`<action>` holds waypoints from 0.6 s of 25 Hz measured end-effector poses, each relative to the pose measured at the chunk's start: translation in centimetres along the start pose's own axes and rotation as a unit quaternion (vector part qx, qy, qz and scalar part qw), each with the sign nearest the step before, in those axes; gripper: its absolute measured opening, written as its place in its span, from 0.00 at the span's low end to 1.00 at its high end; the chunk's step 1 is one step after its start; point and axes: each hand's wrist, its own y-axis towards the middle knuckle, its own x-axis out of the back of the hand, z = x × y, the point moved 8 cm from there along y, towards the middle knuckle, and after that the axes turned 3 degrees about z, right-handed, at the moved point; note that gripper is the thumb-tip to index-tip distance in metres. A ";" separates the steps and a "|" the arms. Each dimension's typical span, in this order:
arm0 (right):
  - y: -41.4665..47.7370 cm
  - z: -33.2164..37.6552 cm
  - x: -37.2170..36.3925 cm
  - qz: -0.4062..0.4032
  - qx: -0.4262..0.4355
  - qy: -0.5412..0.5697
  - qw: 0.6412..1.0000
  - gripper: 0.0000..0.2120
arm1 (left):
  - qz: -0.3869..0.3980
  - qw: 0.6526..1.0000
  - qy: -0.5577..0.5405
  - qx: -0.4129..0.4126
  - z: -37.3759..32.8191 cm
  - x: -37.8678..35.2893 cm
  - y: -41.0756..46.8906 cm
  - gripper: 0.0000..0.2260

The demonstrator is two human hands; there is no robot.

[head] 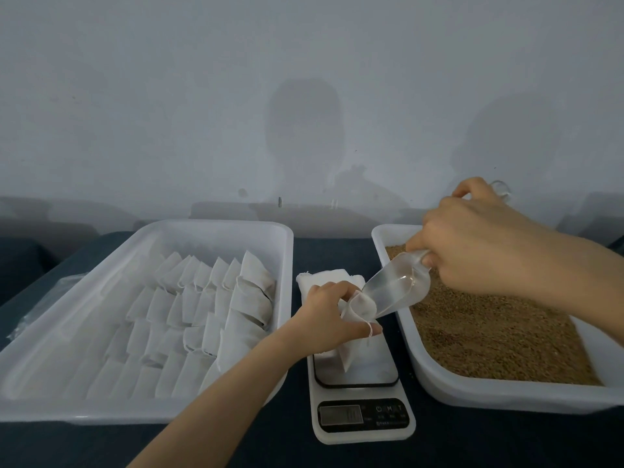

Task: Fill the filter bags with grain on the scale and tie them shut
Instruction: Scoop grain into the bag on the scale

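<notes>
My left hand (332, 310) holds a white filter bag (358, 319) open-mouthed above the white kitchen scale (359, 393); the bag's lower end hangs down to the scale's platform. My right hand (472, 241) grips the handle of a clear plastic scoop (398, 288), tilted with its lip at the bag's mouth. The scoop looks nearly empty. Brown grain (489, 325) fills the white tray (472, 390) on the right. A small stack of empty filter bags (324, 278) lies behind the scale.
A large white tray (67, 349) on the left holds several rows of filled filter bags (202, 315). Everything stands on a dark blue cloth (506, 440) before a pale wall. A crumpled clear plastic sheet (44, 305) lies left of that tray.
</notes>
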 end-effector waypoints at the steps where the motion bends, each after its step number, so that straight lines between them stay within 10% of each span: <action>1: -0.1 0.4 0.4 -0.008 0.003 -0.013 1.000 0.08 | -0.001 1.000 -0.001 0.003 0.1 0.0 0.0 0.24; 15: -1.0 3.2 1.2 -0.055 0.027 -0.091 0.994 0.17 | 0.003 0.999 -0.026 0.028 0.8 0.0 0.0 0.23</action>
